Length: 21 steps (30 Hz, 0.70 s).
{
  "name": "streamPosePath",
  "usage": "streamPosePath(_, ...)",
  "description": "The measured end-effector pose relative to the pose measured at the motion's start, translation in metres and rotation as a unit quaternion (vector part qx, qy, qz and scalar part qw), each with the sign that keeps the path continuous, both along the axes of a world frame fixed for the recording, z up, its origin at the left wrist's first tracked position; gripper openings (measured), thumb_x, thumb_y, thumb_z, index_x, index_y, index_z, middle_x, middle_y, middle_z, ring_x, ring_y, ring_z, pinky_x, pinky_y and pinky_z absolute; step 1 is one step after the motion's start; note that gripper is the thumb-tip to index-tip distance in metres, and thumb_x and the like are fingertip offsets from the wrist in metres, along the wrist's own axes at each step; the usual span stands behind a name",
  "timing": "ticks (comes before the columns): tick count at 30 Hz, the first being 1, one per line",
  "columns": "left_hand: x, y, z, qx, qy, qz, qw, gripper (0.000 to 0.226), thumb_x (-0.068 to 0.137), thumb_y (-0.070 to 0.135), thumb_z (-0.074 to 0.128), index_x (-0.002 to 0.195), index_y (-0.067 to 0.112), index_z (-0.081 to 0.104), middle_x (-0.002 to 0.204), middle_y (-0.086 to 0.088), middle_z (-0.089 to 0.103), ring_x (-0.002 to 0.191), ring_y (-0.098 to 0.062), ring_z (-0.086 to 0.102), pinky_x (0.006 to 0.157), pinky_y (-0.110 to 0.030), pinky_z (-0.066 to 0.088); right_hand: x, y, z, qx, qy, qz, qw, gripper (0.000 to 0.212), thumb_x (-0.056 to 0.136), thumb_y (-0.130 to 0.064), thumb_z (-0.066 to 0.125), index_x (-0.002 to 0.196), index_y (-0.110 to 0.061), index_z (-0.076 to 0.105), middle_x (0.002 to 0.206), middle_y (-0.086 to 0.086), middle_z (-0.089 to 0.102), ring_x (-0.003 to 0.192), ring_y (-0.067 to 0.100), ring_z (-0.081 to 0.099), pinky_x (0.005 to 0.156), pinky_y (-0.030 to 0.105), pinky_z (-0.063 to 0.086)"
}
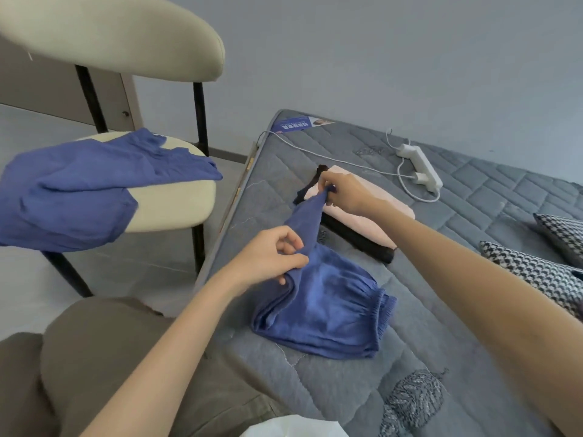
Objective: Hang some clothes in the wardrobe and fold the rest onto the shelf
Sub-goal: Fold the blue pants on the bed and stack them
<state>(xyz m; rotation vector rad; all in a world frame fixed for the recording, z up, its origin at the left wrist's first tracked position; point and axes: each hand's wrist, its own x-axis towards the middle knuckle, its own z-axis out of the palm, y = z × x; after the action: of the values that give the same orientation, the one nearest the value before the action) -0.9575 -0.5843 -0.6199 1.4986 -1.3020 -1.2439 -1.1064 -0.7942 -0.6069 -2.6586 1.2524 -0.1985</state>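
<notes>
Fingers of the left hand are curled around a fold of the blue shorts, whose raised corner is pinched by the right hand. The shorts are laid on the mattress near its edge; folded pink clothes are stacked farther in.

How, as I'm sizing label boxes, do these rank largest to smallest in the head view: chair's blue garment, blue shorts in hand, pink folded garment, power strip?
1. blue garment on the chair
2. blue shorts, close behind; wide-angle stretch makes these two unsure
3. pink folded garment, partly hidden
4. power strip
</notes>
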Motion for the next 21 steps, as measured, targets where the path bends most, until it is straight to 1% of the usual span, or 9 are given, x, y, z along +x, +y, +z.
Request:
streamPosePath(2, -0.02, 0.0, -0.004, 0.016, 0.008, -0.039, 0.999, 0.016, 0.085, 0.008, 0.067, 0.087, 0.016, 0.054, 0.073, -0.001, 0.056, 0.047, -0.001, 0.053, 0.046, -0.018, 0.047, -0.023, 0.009, 0.001, 0.022, -0.011, -0.013, 1.0, 0.023, 0.075, 0.004, 0.054, 0.083, -0.016, 0.059, 0.084, 0.003, 0.063, 0.079, 0.021, 0.053, 0.067, 0.028, 0.036)
streamPosePath(3, -0.03, 0.001, -0.006, 0.025, 0.014, -0.058, 0.998, 0.016, 0.086, 0.007, 0.066, 0.088, 0.015, 0.053, 0.074, -0.001, 0.055, 0.046, -0.001, 0.053, 0.047, -0.018, 0.048, -0.034, 0.014, 0.0, 0.033, -0.011, -0.019, 0.999, 0.024, 0.076, 0.007, 0.052, 0.081, -0.015, 0.059, 0.084, 0.004, 0.063, 0.079, 0.021, 0.052, 0.066, 0.027, 0.035)
streamPosePath(6, -0.057, 0.004, -0.015, 0.046, 0.02, -0.105, 0.993, 0.017, 0.087, 0.004, 0.063, 0.092, 0.014, 0.051, 0.076, -0.002, 0.055, 0.046, -0.002, 0.054, 0.048, -0.017, 0.048, -0.07, 0.024, -0.011, 0.039, -0.01, -0.034, 0.999, 0.024, 0.076, 0.008, 0.05, 0.082, -0.011, 0.063, 0.085, 0.003, 0.065, 0.081, 0.02, 0.053, 0.069, 0.027, 0.035)
streamPosePath(9, -0.08, 0.006, -0.028, 0.069, -0.005, -0.155, 0.986, 0.017, 0.087, 0.004, 0.063, 0.094, 0.014, 0.05, 0.079, -0.002, 0.056, 0.053, -0.007, 0.055, 0.051, -0.018, 0.049, -0.103, 0.036, -0.024, 0.048, -0.009, -0.063, 0.997, 0.026, 0.075, 0.009, 0.05, 0.081, -0.009, 0.066, 0.076, -0.003, 0.06, 0.078, 0.017, 0.052, 0.067, 0.023, 0.032)
streamPosePath(12, -0.1, 0.006, -0.042, 0.095, -0.025, -0.193, 0.976, 0.017, 0.088, 0.004, 0.062, 0.091, 0.015, 0.049, 0.08, -0.003, 0.055, 0.048, -0.007, 0.056, 0.05, -0.018, 0.049, -0.133, 0.048, -0.041, 0.057, 0.003, -0.084, 0.995, 0.031, 0.074, 0.008, 0.049, 0.074, -0.02, 0.063, 0.074, -0.005, 0.058, 0.077, 0.018, 0.052, 0.068, 0.03, 0.042)
streamPosePath(13, -0.106, 0.006, -0.047, 0.1, -0.033, -0.202, 0.974, 0.017, 0.088, 0.004, 0.061, 0.09, 0.015, 0.049, 0.08, -0.002, 0.054, 0.048, -0.008, 0.056, 0.05, -0.019, 0.049, -0.142, 0.051, -0.047, 0.06, 0.005, -0.097, 0.994, 0.033, 0.073, 0.007, 0.049, 0.072, -0.023, 0.061, 0.073, -0.006, 0.058, 0.076, 0.019, 0.052, 0.069, 0.033, 0.046)
streamPosePath(15, -0.115, 0.004, -0.054, 0.104, -0.042, -0.215, 0.97, 0.016, 0.088, 0.005, 0.061, 0.089, 0.015, 0.049, 0.08, -0.002, 0.054, 0.053, -0.012, 0.057, 0.053, -0.021, 0.052, -0.156, 0.056, -0.058, 0.06, -0.001, -0.118, 0.991, 0.035, 0.072, 0.006, 0.049, 0.07, -0.027, 0.058, 0.071, -0.007, 0.058, 0.075, 0.019, 0.053, 0.071, 0.036, 0.049)
streamPosePath(18, -0.127, 0.002, -0.064, 0.112, -0.056, -0.23, 0.965, 0.015, 0.088, 0.006, 0.061, 0.09, 0.015, 0.049, 0.081, -0.001, 0.054, 0.055, -0.014, 0.059, 0.055, -0.022, 0.054, -0.168, 0.062, -0.072, 0.059, -0.021, -0.141, 0.988, 0.033, 0.073, 0.007, 0.049, 0.072, -0.024, 0.06, 0.077, -0.002, 0.06, 0.075, 0.02, 0.053, 0.072, 0.036, 0.048)
streamPosePath(21, -0.137, 0.005, -0.071, 0.134, -0.058, -0.248, 0.958, 0.016, 0.088, 0.004, 0.06, 0.094, 0.013, 0.049, 0.084, -0.002, 0.054, 0.054, -0.01, 0.059, 0.057, -0.021, 0.055, -0.175, 0.065, -0.086, 0.08, -0.025, -0.151, 0.985, 0.029, 0.076, 0.008, 0.05, 0.08, -0.016, 0.066, 0.082, 0.006, 0.065, 0.081, 0.026, 0.06, 0.074, 0.036, 0.049)
